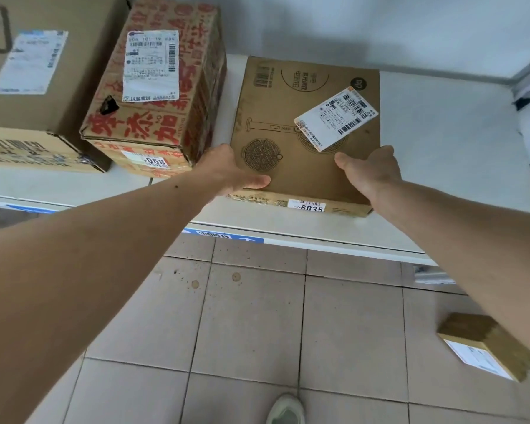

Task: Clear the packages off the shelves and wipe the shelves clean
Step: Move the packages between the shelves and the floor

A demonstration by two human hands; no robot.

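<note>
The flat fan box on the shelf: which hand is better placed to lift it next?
Neither alone: the left hand grips the flat fan box at its left edge, the right hand at its right.

I see a white shelf point(441, 166) bearing a flat fan box point(291, 148), a red-printed carton point(156, 96) beside it, and larger cartons point(43, 81) left. A small parcel point(484, 344) lies on the tiled floor point(242, 332).

I see the flat box point(306, 133) at the shelf's point(441, 166) front edge, the printed box point(156, 84) just left of it, two stacked boxes point(37, 87) further left, and a small box point(487, 344) on the floor point(242, 316) below right.
</note>
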